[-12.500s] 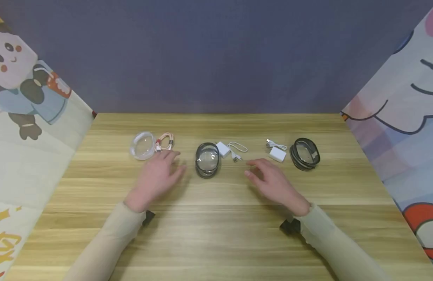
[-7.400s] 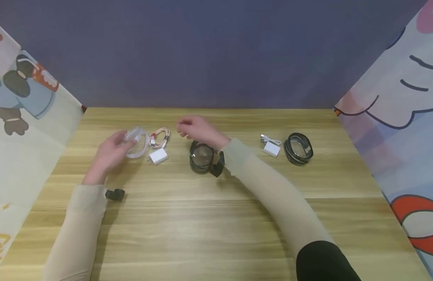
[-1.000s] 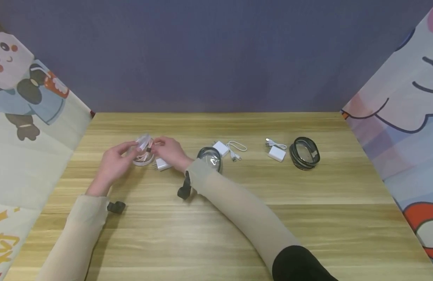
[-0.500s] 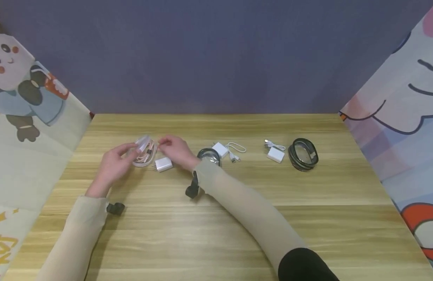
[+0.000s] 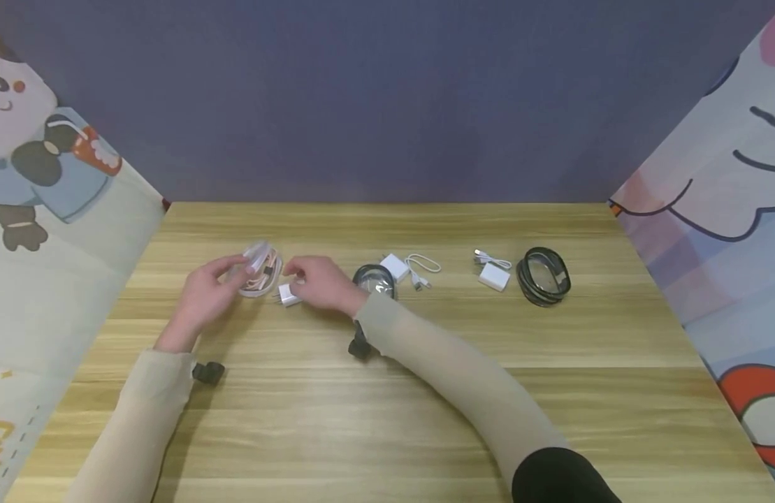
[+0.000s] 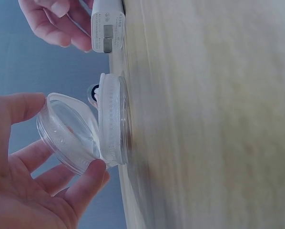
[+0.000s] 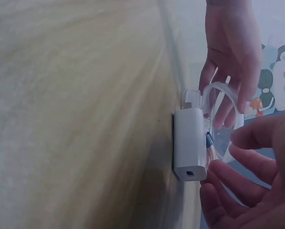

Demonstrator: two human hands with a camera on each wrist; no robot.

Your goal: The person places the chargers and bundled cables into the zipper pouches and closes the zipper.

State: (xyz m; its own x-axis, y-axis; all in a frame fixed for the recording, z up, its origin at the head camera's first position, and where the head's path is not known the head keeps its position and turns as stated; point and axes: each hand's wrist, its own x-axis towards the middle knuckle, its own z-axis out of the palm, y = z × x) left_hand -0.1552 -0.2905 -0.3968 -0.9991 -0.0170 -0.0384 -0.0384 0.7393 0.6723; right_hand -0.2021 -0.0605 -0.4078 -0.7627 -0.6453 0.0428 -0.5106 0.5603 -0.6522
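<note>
A small round clear zip case (image 6: 115, 119) stands unzipped on the table at the left. My left hand (image 5: 206, 290) holds its raised clear lid (image 6: 68, 133) between thumb and fingers. Inside the case's base lies a coiled pink-and-white charging cable (image 5: 259, 279), mostly hidden in the left wrist view. Just to the right of the case sits a white charger plug (image 7: 190, 143), prongs toward the case. My right hand (image 5: 324, 281) is right at the charger, fingers loosely bent beside it and thumb apart from it.
A black-rimmed clear case (image 5: 374, 279) sits near my right wrist, beside another white charger (image 5: 395, 267) and a white cable (image 5: 423, 265). Farther right are a third white charger (image 5: 494, 276), a bundled white cable (image 5: 493, 260) and another black-rimmed case (image 5: 543, 276).
My right hand has let go of the coiled cable in the clear case and moved right and down to the white charger. My left hand has stayed on the lid.
</note>
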